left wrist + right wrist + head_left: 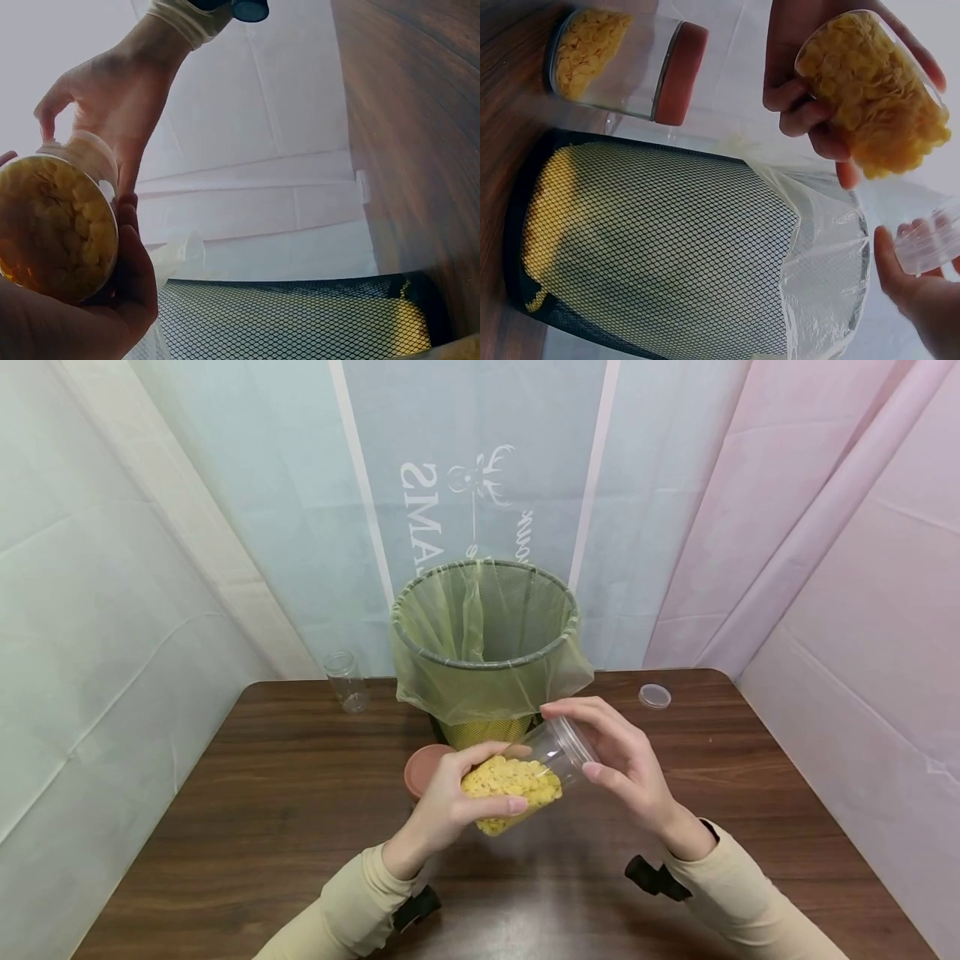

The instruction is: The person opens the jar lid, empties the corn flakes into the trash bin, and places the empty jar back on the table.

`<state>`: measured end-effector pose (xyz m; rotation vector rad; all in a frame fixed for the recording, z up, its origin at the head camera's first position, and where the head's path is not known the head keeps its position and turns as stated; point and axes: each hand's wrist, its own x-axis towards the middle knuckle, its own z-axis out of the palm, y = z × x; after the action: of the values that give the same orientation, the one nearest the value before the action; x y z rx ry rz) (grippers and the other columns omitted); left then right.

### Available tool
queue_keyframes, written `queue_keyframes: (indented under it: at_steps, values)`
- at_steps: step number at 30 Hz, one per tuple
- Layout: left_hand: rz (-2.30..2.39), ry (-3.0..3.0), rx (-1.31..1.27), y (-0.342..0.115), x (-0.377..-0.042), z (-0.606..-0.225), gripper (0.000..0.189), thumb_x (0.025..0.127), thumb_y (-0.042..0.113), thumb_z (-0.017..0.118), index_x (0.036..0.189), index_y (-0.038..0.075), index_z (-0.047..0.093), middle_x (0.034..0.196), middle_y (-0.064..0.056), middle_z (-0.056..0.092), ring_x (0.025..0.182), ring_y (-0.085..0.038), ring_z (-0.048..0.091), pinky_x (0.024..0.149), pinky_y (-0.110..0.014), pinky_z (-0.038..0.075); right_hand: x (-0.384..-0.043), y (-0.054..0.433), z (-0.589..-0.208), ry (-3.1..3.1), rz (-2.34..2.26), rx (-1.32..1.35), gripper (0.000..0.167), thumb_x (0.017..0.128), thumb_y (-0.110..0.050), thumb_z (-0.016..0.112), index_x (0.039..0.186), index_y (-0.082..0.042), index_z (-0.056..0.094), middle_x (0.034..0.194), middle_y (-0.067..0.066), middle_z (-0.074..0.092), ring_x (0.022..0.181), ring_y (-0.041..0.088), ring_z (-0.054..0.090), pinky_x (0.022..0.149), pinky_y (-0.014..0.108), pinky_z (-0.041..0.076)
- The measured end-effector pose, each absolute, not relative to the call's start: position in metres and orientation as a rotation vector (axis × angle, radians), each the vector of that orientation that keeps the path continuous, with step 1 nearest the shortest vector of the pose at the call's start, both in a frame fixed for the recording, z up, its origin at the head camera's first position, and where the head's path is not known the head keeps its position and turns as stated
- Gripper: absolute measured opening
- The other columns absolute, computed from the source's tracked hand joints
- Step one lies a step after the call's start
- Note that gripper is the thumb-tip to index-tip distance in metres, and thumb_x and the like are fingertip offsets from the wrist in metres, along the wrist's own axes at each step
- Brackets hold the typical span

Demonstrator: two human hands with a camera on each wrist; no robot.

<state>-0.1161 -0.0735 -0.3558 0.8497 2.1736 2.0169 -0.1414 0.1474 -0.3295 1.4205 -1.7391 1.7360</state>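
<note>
Notably, the clear plastic cylindrical jar (537, 772), part-filled with yellow flakes (512, 778), was held above the dark-brown wood-grain table (300, 793), on the near side of the dark mesh bin (667, 240) with its pale-green translucent liner (487, 695). The jar was tilted, its clear ribbed end (573, 743) toward the right hand (632, 762). The left hand (453, 787) had its fingers and thumb around the filled body; the right fingers and thumb pinched opposite sides of the ribbed end. Whether a separate lid was seated there could not be told. Sound handling called for a steady body grip without squeezing, and even pressure at the ribbed end. Limited tilt was advisable, as loose flakes might have spilled from an uncovered mouth.
</note>
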Motion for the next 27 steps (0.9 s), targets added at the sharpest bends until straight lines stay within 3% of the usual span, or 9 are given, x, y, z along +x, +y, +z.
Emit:
queue_keyframes:
  at_steps: [7,14,17,21,27]
  values:
    - [2.045,2.059,0.913,-0.074,-0.116,-0.354,0.04,0.08,0.017,0.07,0.117,0.007,0.064,0.092,-0.013,0.069,0.075,-0.01,0.063,0.065,-0.031,0.056,-0.145,0.149,-0.329,-1.658,1.79,1.548,0.047,0.079,-0.002,0.051,0.123,0.016,0.048,0.125,0.022,0.052,0.12,0.03,0.049,0.1,0.031,0.043]
    - [2.026,2.115,0.886,-0.074,-0.117,-0.355,0.041,0.079,0.018,0.072,0.118,0.007,0.063,0.096,-0.011,0.068,0.077,-0.012,0.062,0.067,-0.029,0.055,-0.145,0.149,-0.327,-1.59,1.858,1.562,0.061,0.061,0.009,0.042,0.122,0.016,0.049,0.128,0.023,0.051,0.126,0.035,0.044,0.108,0.036,0.037]
    - [1.997,2.183,0.83,-0.074,-0.117,-0.356,0.041,0.079,0.019,0.073,0.118,0.012,0.064,0.1,-0.006,0.068,0.079,-0.012,0.062,0.068,-0.028,0.054,-0.142,0.148,-0.325,-1.576,1.874,1.474,0.057,0.067,0.015,0.04,0.124,0.02,0.046,0.129,0.025,0.05,0.126,0.034,0.045,0.11,0.039,0.035]
    - [1.965,2.276,0.745,-0.073,-0.117,-0.356,0.045,0.077,0.022,0.076,0.119,0.015,0.064,0.103,-0.001,0.068,0.081,-0.013,0.062,0.069,-0.026,0.053,-0.136,0.148,-0.321,-1.686,1.912,1.192,0.042,0.084,0.015,0.039,0.125,0.02,0.045,0.127,0.023,0.052,0.12,0.031,0.051,0.103,0.037,0.042]
    - [1.922,2.463,0.713,-0.069,-0.115,-0.356,0.054,0.071,0.025,0.082,0.12,0.025,0.062,0.112,0.007,0.066,0.09,-0.011,0.061,0.076,-0.026,0.052,-0.133,0.151,-0.32,-2.077,1.844,0.823,0.034,0.097,-0.002,0.046,0.13,0.003,0.051,0.129,0.015,0.054,0.119,0.019,0.053,0.096,0.023,0.046]
